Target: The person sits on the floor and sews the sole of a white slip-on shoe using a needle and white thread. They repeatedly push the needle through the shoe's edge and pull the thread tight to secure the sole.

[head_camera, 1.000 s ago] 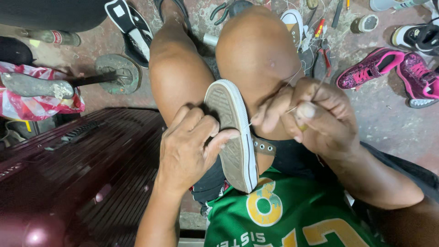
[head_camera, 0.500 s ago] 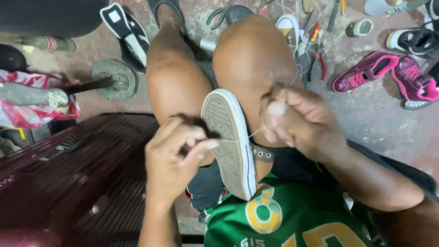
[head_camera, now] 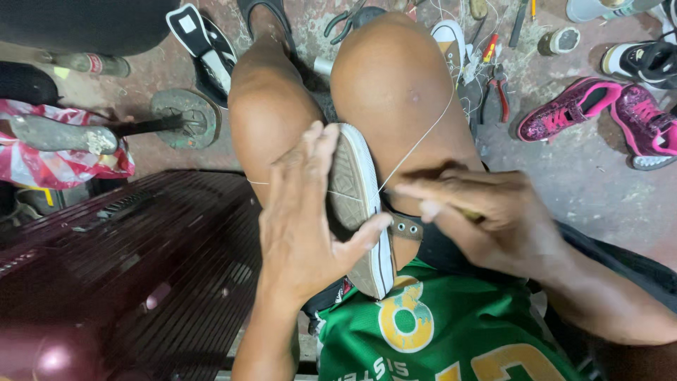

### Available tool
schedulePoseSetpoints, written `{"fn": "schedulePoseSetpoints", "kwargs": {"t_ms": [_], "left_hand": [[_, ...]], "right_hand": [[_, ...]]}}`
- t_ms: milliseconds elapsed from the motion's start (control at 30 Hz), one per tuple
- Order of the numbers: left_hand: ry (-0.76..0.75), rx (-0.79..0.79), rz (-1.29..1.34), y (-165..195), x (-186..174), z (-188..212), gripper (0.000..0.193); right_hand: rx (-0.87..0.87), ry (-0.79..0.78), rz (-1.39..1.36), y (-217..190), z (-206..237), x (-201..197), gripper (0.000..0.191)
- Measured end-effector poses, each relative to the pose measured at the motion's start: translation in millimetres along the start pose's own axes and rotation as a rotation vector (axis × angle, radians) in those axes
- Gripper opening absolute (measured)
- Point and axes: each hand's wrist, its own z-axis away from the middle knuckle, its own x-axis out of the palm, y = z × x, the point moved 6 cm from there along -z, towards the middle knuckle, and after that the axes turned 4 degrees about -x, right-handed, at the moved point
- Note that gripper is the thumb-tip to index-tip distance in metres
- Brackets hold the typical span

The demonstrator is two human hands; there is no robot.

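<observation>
The left hand (head_camera: 303, 219) lies flat with fingers spread against the sole of a white-edged sneaker (head_camera: 360, 204), wedged upright between the knees. The right hand (head_camera: 479, 215), just beside it, is closed around a thin tool, drawing a pale thread (head_camera: 423, 137) taut. Pink sneakers (head_camera: 599, 113) lie farther off on the floor.

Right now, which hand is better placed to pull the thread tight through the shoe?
The right hand: a taut white thread runs from the shoe towards its fingers. The left hand lies flat against the sole, steadying it between the knees.
</observation>
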Motion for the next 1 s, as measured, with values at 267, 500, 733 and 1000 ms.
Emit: {"fn": "schedulePoseSetpoints", "kwargs": {"t_ms": [267,500,733,1000], "left_hand": [[-0.019,0.007,0.037,0,3,-4,0.088],[-0.033,-0.024,0.064,-1,3,-5,0.091],[-0.142,0.022,0.108,-8,-9,-8,0.089],[-0.081,-0.053,0.078,-16,-8,-11,0.085]], "right_hand": [[-0.007,-0.02,-0.003,-5,-8,15,0.032],[0.017,-0.038,0.048,-11,-10,15,0.034],[0.007,-0.099,0.19,-22,-16,9,0.04],[-0.133,-0.236,0.57,-49,-28,5,0.038]]}}
